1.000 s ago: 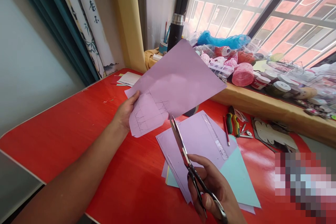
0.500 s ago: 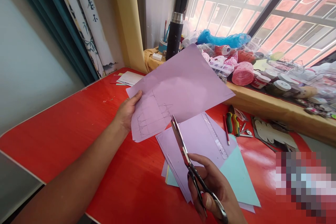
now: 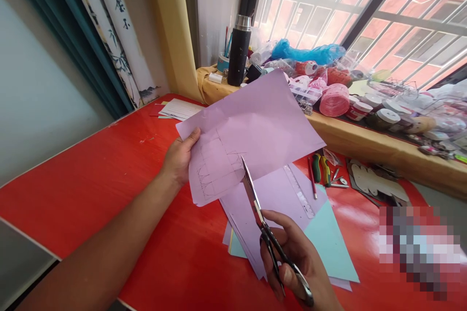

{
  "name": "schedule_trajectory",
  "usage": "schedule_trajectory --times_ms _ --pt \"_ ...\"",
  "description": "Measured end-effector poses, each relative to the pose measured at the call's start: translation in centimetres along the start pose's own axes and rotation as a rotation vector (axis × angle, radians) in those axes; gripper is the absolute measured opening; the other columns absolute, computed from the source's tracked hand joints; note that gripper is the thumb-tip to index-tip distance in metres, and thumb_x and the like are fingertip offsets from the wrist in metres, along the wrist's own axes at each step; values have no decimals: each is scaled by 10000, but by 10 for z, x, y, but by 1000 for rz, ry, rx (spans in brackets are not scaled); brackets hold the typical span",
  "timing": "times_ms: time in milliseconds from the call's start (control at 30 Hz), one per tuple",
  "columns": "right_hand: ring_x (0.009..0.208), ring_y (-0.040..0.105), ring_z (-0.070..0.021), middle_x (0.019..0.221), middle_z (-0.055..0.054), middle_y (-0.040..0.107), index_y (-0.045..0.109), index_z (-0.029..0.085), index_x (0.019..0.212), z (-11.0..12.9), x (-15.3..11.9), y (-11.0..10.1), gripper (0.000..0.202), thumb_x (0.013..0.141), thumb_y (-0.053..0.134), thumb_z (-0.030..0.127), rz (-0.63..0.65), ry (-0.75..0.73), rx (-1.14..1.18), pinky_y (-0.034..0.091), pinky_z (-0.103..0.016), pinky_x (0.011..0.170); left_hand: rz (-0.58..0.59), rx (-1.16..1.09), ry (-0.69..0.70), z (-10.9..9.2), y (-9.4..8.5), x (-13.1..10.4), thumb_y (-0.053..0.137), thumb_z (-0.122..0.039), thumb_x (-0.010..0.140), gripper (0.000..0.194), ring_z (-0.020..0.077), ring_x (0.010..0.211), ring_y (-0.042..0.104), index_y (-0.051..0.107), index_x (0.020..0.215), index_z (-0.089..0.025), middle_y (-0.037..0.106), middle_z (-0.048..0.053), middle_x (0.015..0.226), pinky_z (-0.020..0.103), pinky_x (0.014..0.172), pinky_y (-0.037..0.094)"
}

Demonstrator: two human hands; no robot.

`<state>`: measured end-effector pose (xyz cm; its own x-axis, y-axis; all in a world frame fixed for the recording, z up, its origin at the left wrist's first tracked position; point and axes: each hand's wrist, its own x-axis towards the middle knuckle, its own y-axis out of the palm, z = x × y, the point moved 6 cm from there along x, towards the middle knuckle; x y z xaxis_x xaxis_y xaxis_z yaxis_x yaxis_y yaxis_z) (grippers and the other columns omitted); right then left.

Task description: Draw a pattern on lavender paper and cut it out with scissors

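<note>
A sheet of purple paper (image 3: pixel 262 116) with pencil lines drawn on its lower left part is held up by my left hand (image 3: pixel 179 158), thumb on top and fingers hidden beneath. My right hand (image 3: pixel 295 257) grips a pair of scissors (image 3: pixel 260 218) by the black-and-silver handles. The blades point up and away, slightly apart, with the upper tip over the lower edge of the held sheet, close to the drawn lines. Under the scissors lies a stack of purple and light blue paper (image 3: pixel 330 245), with a clear ruler (image 3: pixel 299 192) on top.
Right of the stack are a red pencil (image 3: pixel 313 177), green-and-yellow pliers (image 3: pixel 321 170) and card cut-outs (image 3: pixel 377 184). A black thermos (image 3: pixel 239 53) and jars (image 3: pixel 386 119) crowd the windowsill. White papers (image 3: pixel 180 109) lie at the back of the red table (image 3: pixel 91 170).
The held sheet has tilted and shifted slightly down and right at its drawn end, with my left hand. The scissors' tip now overlaps the paper's lower edge. The view has shifted a little.
</note>
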<state>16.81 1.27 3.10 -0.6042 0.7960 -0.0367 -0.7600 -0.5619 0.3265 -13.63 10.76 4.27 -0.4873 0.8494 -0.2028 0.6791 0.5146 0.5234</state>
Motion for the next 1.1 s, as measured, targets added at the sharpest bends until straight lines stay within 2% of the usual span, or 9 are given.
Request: schedule_trajectory --times_ms 200,433,667,800,1100 --pt "475 427 -86 717 51 599 653 304 1556 0 2 -1 718 959 852 649 -43 -29 6 390 -244 514 20 0 9 7 8 -8 1021 -490 749 453 234 695 796 795 965 -162 815 46 822 320 627 680" --pt "474 443 -88 748 41 623 654 311 1559 1 2 -4 696 967 858 615 -83 -81 10 425 -245 507 29 -35 48 10 10 -11 1033 -493 746 475 265 827 827 804 1003 -165 831 65 868 337 723 707" --pt "464 472 -87 770 28 657 666 329 1543 6 2 -8 670 969 854 621 -132 -103 4 422 -238 491 71 -56 78 10 14 -12 1080 -467 682 547 328 1125 822 830 1059 -160 868 112 1073 405 985 699" --pt "457 467 -87 759 33 642 663 313 1547 8 1 -7 680 970 852 621 -134 -109 -16 423 -242 489 31 -56 89 10 13 -12 1085 -436 673 541 310 1117 824 837 1077 -174 868 111 1149 367 930 707" --pt "448 391 -80 713 56 572 656 269 1556 5 1 -7 725 952 868 609 -136 -87 -42 387 -220 446 14 -45 73 6 13 -13 1096 -427 640 532 269 889 828 821 1003 -150 852 82 955 329 758 709"
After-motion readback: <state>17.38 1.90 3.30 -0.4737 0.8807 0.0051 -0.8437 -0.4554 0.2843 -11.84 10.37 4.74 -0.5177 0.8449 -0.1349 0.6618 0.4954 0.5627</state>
